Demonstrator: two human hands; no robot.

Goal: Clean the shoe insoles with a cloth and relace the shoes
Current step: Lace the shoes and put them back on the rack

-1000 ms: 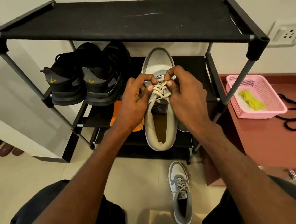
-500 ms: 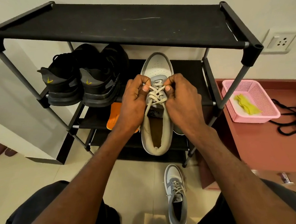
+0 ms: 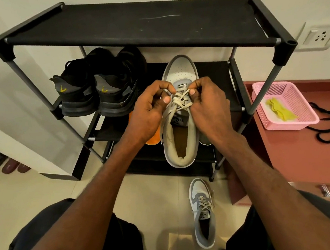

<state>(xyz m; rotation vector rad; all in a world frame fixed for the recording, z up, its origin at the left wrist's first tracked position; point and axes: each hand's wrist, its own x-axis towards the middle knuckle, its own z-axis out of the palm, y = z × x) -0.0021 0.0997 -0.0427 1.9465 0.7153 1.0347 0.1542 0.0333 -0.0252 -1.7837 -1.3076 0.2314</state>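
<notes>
Both hands, left hand [image 3: 148, 114] and right hand [image 3: 209, 108], pinch the cream lace [image 3: 180, 101] over a gray sneaker [image 3: 180, 123] held before the black rack [image 3: 130, 21].

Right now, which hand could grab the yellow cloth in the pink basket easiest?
Probably the right hand: the pink basket with the yellow cloth sits on its side, though both hands currently pinch the laces.

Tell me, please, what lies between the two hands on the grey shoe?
In the head view, the crossed white laces of the grey shoe lie between the left hand and the right hand; both hands pinch them.
</notes>
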